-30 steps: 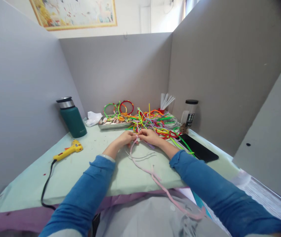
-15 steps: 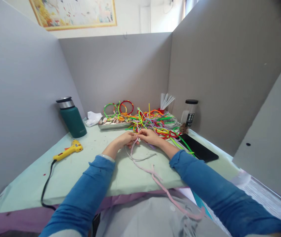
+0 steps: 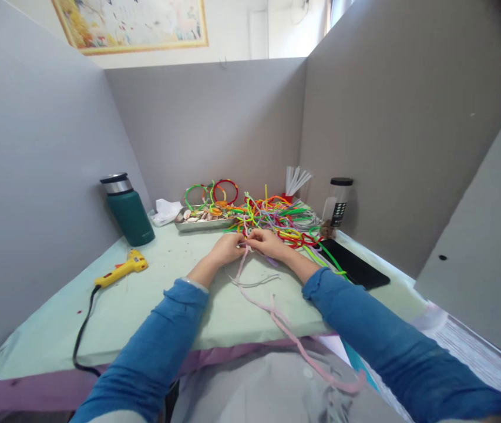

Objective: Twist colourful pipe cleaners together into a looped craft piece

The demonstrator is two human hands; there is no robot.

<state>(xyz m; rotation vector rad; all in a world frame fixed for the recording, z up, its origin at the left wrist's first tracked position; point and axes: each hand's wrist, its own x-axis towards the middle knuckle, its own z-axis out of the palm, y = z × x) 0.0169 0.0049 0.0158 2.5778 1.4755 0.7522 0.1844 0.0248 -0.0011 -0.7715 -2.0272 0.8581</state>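
My left hand [image 3: 229, 248] and my right hand [image 3: 266, 242] meet at the middle of the table, their fingertips pinched together on a pale pink pipe cleaner [image 3: 256, 304]. From my fingers the strand runs down over the cloth, and a thicker pink length [image 3: 307, 356] hangs past the table's front edge onto my lap. A thin grey pipe cleaner [image 3: 261, 284] curves out below my hands. Just behind them lies a tangled heap of colourful pipe cleaners [image 3: 276, 214].
A metal tray [image 3: 206, 225] of shells, wrapped rings [image 3: 226, 192], white tissue [image 3: 166, 211] and glue sticks [image 3: 295, 181] stand at the back. A green bottle [image 3: 129, 214] and yellow glue gun [image 3: 122, 270] are left; a clear jar [image 3: 337, 202] and black phone-like slab [image 3: 356, 264] are right.
My left hand has turned slightly, with its fingers tucked in more. The pink strand below it has shifted a little to the right. My right hand has hardly moved.
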